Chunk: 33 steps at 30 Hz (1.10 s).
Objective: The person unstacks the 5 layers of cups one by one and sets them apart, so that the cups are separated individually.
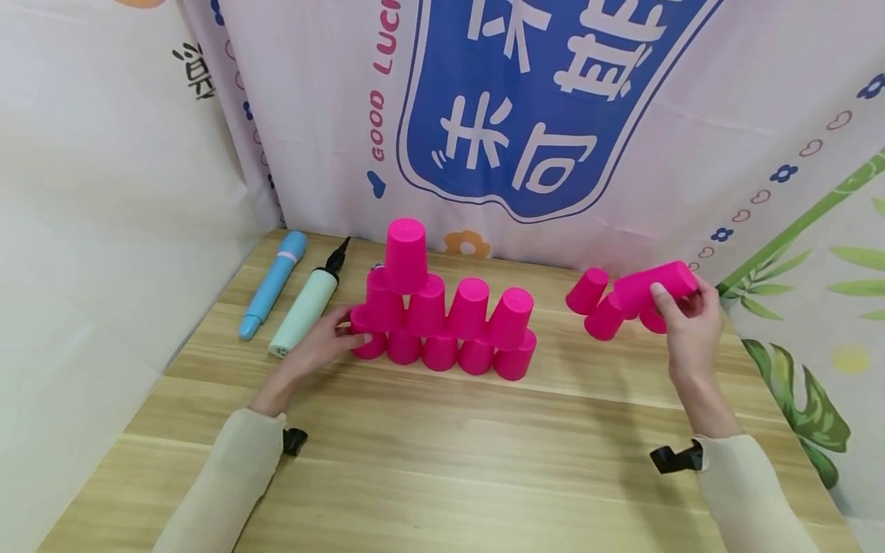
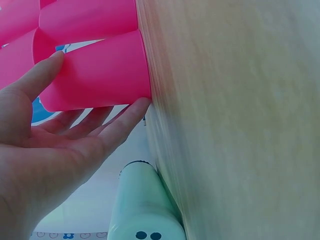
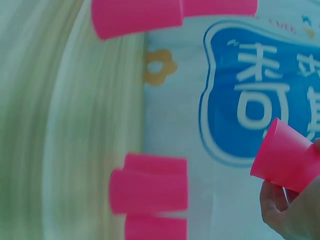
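Note:
Bright pink cups stand upside down in a stacked wall, with a lower row (image 1: 440, 353), a second row (image 1: 468, 307) on it and a single top cup (image 1: 406, 257) at the left. My left hand (image 1: 325, 342) holds the leftmost bottom cup (image 2: 100, 75), thumb on the near side and fingers along its outer side. Off to the right, my right hand (image 1: 694, 330) grips another pink cup (image 3: 285, 157) in the air, tipped on its side. Below and behind that cup stand a few loose upside-down cups (image 1: 588, 292), one partly hidden.
At the table's left lie a blue tube-shaped object (image 1: 273, 284) and a pale green hand pump (image 1: 306, 311) with a black nozzle, close to my left hand. A printed cloth (image 1: 318, 115) hangs along the table's back edge. The wooden tabletop (image 1: 442, 461) spreads in front.

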{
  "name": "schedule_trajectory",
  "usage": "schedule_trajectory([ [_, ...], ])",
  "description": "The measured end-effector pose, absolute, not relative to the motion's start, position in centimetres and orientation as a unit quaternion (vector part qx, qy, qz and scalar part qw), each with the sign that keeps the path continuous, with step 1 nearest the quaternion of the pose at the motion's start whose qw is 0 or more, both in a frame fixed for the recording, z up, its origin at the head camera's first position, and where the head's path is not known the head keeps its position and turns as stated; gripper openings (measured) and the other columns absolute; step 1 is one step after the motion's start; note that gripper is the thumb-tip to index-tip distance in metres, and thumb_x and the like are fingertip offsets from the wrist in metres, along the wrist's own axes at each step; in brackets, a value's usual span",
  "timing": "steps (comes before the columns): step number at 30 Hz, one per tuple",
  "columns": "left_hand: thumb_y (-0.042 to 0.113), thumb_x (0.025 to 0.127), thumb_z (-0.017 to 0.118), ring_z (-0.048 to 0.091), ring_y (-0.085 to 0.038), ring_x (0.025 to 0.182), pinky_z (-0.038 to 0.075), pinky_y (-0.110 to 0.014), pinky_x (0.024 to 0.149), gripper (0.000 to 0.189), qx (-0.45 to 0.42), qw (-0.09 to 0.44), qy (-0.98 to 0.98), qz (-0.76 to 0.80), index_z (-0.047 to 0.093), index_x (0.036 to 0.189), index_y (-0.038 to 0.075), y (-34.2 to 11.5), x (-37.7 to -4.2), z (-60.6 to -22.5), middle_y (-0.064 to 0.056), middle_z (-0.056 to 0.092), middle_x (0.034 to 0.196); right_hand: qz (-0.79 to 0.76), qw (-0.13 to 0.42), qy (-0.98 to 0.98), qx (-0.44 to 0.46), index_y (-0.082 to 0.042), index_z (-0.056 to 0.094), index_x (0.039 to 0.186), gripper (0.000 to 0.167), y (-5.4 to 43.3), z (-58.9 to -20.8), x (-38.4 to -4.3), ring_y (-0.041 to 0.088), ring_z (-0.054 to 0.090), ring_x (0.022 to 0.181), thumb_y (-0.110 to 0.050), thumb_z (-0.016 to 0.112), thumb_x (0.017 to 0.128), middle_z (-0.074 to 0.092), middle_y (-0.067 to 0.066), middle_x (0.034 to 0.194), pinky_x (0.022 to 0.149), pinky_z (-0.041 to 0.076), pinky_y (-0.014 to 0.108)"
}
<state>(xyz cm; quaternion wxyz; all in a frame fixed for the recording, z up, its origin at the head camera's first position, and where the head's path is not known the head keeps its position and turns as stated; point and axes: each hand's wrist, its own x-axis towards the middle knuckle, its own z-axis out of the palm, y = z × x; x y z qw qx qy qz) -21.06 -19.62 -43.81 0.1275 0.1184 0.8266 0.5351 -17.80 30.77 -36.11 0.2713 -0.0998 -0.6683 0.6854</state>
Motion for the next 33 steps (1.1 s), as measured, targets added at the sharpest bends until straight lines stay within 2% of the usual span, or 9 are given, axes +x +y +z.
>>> schedule_trajectory([
  [3,0.021,0.093,0.063,0.04,-0.043,0.129,0.039,-0.053,0.104,0.067,0.116,0.128,0.827,0.535,0.03,0.147,0.0,-19.6,-21.1,-43.8,-0.021,0.036,0.146,0.678,0.282,-0.668,-0.121,-0.01,0.048,0.134,0.057,31.9,-36.8,-17.8,0.016,0.052,0.104,-0.011,0.075,0.083,0.055,0.004,0.118,0.077,0.05,0.011],
  [15,0.017,0.094,0.062,0.04,-0.046,0.129,0.039,-0.054,0.104,0.066,0.118,0.132,0.83,0.529,0.028,0.147,-0.003,-19.4,-20.5,-43.0,-0.025,0.034,0.147,0.608,0.287,-0.712,-0.203,-0.014,0.047,0.134,0.059,35.9,-41.1,-20.3,0.011,0.05,0.098,-0.016,0.076,0.083,0.054,-0.002,0.118,0.08,0.046,0.013],
  [23,0.021,0.094,0.063,0.04,-0.044,0.13,0.04,-0.054,0.104,0.066,0.117,0.134,0.828,0.532,0.03,0.148,0.002,-19.7,-21.2,-43.9,-0.021,0.034,0.148,0.508,0.25,-0.798,-0.207,-0.015,0.036,0.143,0.064,36.1,-42.8,-21.0,0.022,0.048,0.122,-0.027,0.067,0.089,0.047,0.009,0.139,0.1,0.045,0.029],
  [33,0.021,0.093,0.064,0.041,-0.044,0.129,0.04,-0.053,0.103,0.067,0.117,0.13,0.829,0.531,0.03,0.148,0.001,-19.7,-21.1,-44.1,-0.021,0.035,0.148,0.462,0.206,-0.836,-0.215,-0.006,0.027,0.146,0.069,36.3,-45.0,-22.0,0.029,0.041,0.133,-0.026,0.064,0.091,0.039,0.017,0.146,0.111,0.034,0.035],
])
